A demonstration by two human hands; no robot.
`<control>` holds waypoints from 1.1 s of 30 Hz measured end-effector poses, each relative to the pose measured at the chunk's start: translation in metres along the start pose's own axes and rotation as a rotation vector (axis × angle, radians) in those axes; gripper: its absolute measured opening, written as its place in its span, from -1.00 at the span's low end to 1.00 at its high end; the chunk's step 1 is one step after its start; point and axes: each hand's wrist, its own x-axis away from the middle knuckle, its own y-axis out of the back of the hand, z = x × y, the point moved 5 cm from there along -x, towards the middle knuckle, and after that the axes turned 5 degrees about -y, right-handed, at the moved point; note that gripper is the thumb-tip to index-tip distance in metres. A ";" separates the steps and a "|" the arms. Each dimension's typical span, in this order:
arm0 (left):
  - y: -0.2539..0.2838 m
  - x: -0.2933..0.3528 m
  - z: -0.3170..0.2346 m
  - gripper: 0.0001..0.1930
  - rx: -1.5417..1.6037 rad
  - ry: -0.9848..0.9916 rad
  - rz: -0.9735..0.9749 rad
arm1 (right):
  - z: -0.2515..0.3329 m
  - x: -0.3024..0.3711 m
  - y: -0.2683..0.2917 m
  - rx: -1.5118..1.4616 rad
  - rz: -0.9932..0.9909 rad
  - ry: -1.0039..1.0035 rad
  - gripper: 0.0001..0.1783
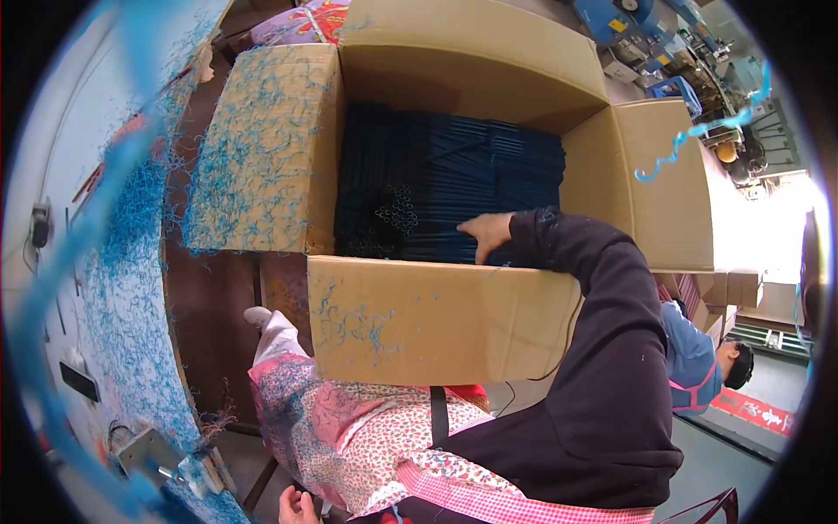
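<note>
My right hand [486,234] reaches over the near flap into a large cardboard box [445,319]. Its fingers are spread over long, dark blue thin tubes [449,162], and nothing shows in its grasp. The tubes lie in packed layers, and one bundle [397,210] shows its round open ends. At the bottom edge, beside my apron [384,428], is my left hand [297,506], partly cut off by the frame. Its fingers are loosely bent and a little apart, with nothing visible in them.
Blue curly shavings cover the left flap [262,148] and the white worktable [131,306]. A phone-like dark slab [78,382] and a metal fixture [153,458] are on that table. A co-worker [698,358] is at the right. Blue machinery [611,22] stands at the back right.
</note>
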 end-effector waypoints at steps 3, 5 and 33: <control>-0.008 0.004 -0.006 -0.59 -0.067 0.079 0.006 | 0.008 0.000 -0.009 0.055 0.011 -0.046 0.15; -0.015 0.009 -0.002 -0.59 -0.046 0.074 0.005 | 0.003 -0.008 -0.020 -0.179 0.090 -0.116 0.09; -0.013 -0.046 0.061 -0.65 0.006 -0.339 -0.020 | 0.041 0.096 0.065 0.195 -0.278 -0.209 -0.33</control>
